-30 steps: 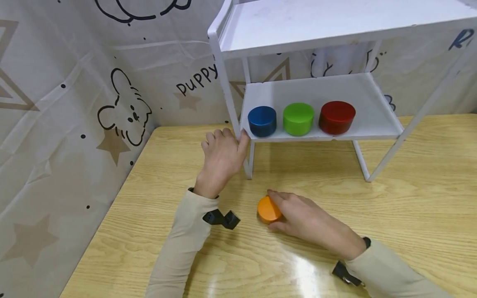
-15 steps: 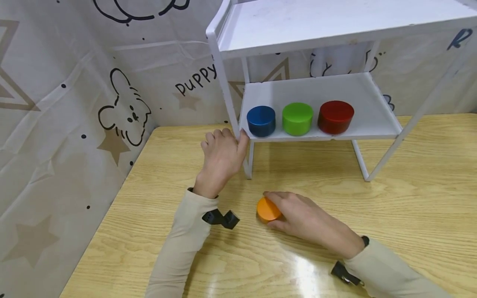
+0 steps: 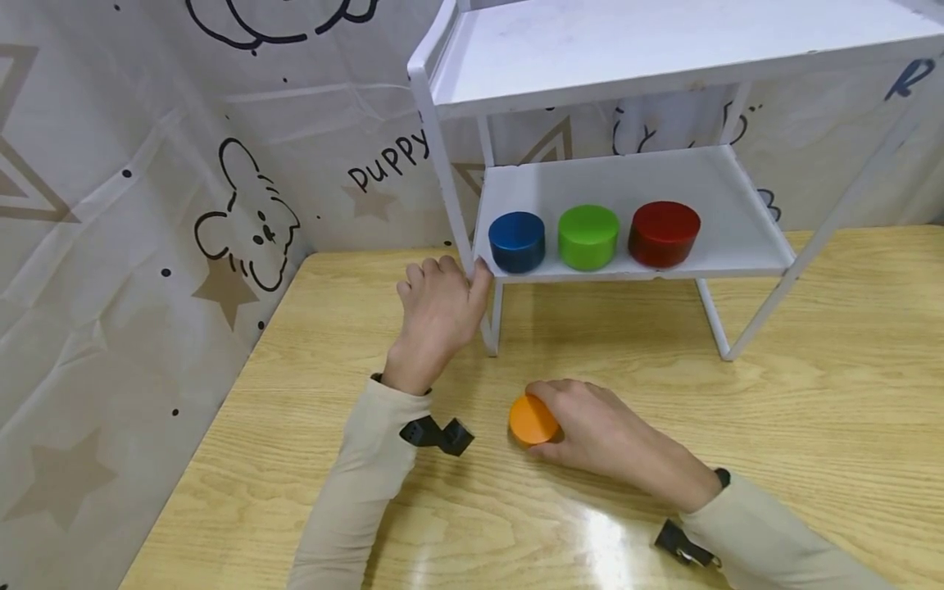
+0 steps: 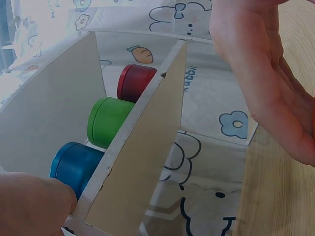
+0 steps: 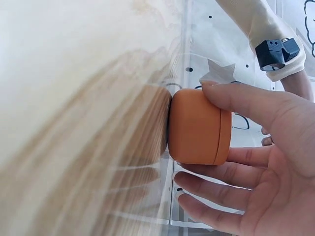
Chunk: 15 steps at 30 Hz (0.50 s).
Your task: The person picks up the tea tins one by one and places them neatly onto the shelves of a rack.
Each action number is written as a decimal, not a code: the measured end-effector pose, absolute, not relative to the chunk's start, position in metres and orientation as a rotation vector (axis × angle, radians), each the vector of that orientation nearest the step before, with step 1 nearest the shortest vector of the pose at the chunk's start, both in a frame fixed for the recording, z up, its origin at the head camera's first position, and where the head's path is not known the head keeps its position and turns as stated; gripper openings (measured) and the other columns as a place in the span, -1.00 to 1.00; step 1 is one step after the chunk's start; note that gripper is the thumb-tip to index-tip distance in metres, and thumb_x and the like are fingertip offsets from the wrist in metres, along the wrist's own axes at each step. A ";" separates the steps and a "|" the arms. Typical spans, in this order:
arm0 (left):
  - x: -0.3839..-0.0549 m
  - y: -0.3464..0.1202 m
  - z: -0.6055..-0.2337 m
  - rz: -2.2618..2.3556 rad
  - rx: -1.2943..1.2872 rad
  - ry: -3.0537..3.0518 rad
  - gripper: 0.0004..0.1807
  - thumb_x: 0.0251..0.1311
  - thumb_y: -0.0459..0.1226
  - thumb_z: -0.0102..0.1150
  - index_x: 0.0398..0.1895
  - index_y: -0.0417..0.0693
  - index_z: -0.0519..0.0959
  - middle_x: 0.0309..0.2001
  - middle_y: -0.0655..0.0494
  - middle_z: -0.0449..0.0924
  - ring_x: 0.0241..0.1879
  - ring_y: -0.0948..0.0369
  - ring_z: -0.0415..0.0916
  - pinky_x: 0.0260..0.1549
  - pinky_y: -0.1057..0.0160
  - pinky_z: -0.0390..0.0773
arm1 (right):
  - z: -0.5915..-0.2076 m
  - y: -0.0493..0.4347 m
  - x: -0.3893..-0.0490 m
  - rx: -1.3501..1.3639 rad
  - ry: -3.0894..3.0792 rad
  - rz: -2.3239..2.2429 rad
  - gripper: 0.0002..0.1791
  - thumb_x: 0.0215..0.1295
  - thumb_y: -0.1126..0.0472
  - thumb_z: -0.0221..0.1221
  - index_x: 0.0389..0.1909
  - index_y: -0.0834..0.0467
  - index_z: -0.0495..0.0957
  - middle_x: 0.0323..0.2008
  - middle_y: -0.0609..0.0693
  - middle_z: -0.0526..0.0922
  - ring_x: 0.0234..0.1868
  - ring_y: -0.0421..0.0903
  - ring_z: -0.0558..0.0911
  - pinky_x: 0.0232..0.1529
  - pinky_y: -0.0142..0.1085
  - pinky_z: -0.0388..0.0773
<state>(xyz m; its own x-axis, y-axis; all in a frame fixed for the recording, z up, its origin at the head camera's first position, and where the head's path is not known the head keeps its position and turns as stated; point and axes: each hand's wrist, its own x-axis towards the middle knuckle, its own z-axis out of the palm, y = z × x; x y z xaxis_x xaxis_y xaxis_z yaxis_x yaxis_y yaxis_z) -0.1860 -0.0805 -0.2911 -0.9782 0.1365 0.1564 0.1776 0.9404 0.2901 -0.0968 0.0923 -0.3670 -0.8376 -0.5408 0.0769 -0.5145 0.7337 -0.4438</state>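
My right hand (image 3: 597, 430) pinches an orange round lidded tin (image 3: 533, 419) between thumb and fingers. In the right wrist view the tin (image 5: 197, 127) stands on the tabletop, a lid seam near its top; the thumb lies on one side, a finger on the other. My left hand (image 3: 441, 315) grips the left front post of a white two-tier shelf rack (image 3: 634, 184), its thumb at the lower board's front corner. Beside that thumb stands a blue tin (image 3: 517, 242), then a green tin (image 3: 587, 238) and a red tin (image 3: 664, 234), in a row on the lower board.
The rack's upper board (image 3: 664, 49) overhangs the row of tins. Its legs stand on a wood-grain table (image 3: 310, 459). A printed cloth (image 3: 133, 270) hangs along the left side and the back.
My right fingers have drawn in slightly round the orange tin, which stays in about the same spot. The left hand and the tins on the rack have not moved.
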 end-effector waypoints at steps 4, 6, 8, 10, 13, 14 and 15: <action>-0.186 -0.080 -0.292 -0.469 -0.239 -2.956 -0.39 0.42 0.05 -0.48 -0.41 -0.30 0.37 -0.38 -0.17 0.32 -0.32 -0.11 0.23 -0.29 0.02 0.20 | -0.366 0.092 -0.096 -0.884 2.888 -0.710 -0.33 -0.14 0.11 0.51 -0.01 0.35 0.52 -0.25 0.07 0.66 -0.36 -0.14 0.57 -0.35 -0.26 0.53; -0.186 -0.080 -0.292 -0.471 -0.237 -2.958 -0.39 0.42 0.05 -0.48 -0.40 -0.31 0.37 -0.38 -0.17 0.32 -0.31 -0.11 0.23 -0.28 0.02 0.21 | -0.366 0.093 -0.096 -0.894 2.898 -0.707 -0.34 -0.16 0.12 0.51 -0.02 0.35 0.53 -0.25 0.09 0.67 -0.36 -0.12 0.58 -0.34 -0.25 0.54; -0.186 -0.080 -0.292 -0.470 -0.232 -2.961 -0.39 0.41 0.05 -0.48 -0.39 -0.31 0.37 -0.37 -0.17 0.32 -0.31 -0.11 0.24 -0.28 0.01 0.21 | -0.366 0.093 -0.096 -0.906 2.903 -0.713 -0.34 -0.16 0.14 0.50 -0.02 0.36 0.53 -0.23 0.10 0.68 -0.34 -0.11 0.60 -0.32 -0.23 0.56; -0.186 -0.081 -0.292 -0.467 -0.228 -2.965 -0.39 0.41 0.05 -0.48 -0.38 -0.31 0.38 -0.37 -0.17 0.32 -0.31 -0.11 0.24 -0.28 0.01 0.22 | -0.366 0.093 -0.096 -0.913 2.902 -0.730 -0.34 -0.16 0.14 0.49 -0.01 0.37 0.54 -0.21 0.12 0.68 -0.33 -0.11 0.60 -0.32 -0.24 0.56; -0.186 -0.081 -0.292 -0.460 -0.226 -2.966 -0.38 0.42 0.05 -0.48 -0.37 -0.32 0.38 -0.37 -0.18 0.33 -0.30 -0.11 0.24 -0.28 0.01 0.22 | -0.365 0.094 -0.096 -0.911 2.894 -0.766 -0.33 -0.14 0.15 0.49 0.02 0.38 0.53 -0.17 0.13 0.68 -0.31 -0.11 0.61 -0.30 -0.26 0.57; -0.186 -0.081 -0.292 -0.459 -0.227 -2.968 -0.38 0.42 0.05 -0.48 -0.37 -0.32 0.38 -0.37 -0.18 0.33 -0.30 -0.11 0.25 -0.28 0.01 0.22 | -0.365 0.094 -0.096 -0.909 2.891 -0.775 -0.33 -0.13 0.16 0.48 0.03 0.38 0.53 -0.15 0.14 0.67 -0.30 -0.11 0.61 -0.30 -0.27 0.57; -0.186 -0.081 -0.292 -0.459 -0.229 -2.970 -0.38 0.42 0.05 -0.48 -0.37 -0.32 0.38 -0.36 -0.18 0.33 -0.30 -0.11 0.25 -0.28 0.01 0.22 | -0.365 0.094 -0.096 -0.909 2.890 -0.781 -0.33 -0.13 0.16 0.48 0.03 0.38 0.53 -0.15 0.14 0.67 -0.30 -0.12 0.61 -0.31 -0.28 0.57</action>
